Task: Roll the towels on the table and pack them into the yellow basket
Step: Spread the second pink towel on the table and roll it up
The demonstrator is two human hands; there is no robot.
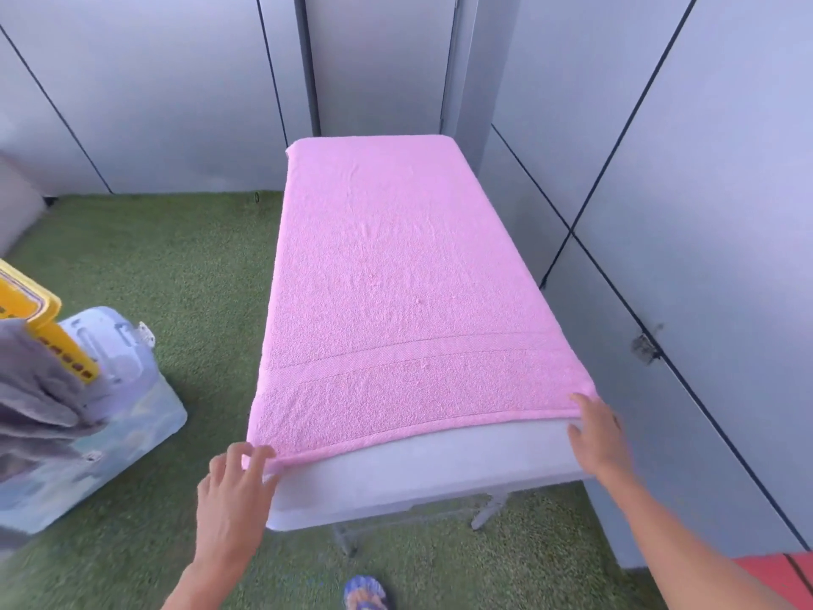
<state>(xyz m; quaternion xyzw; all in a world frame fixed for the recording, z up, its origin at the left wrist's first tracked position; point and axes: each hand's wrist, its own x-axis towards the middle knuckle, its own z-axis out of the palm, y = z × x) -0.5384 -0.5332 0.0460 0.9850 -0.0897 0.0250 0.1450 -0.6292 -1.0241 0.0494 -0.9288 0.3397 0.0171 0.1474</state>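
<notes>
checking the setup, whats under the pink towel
The pink towel lies flat on a white table, whose near edge shows. Anything else beneath is covered.

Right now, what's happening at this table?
A person has a pink towel spread flat over the white table. The left hand and right hand each touch a near corner of it; no roll is started yet. The yellow basket stands to the left on a clear bin, grey towels draped at it.
</notes>
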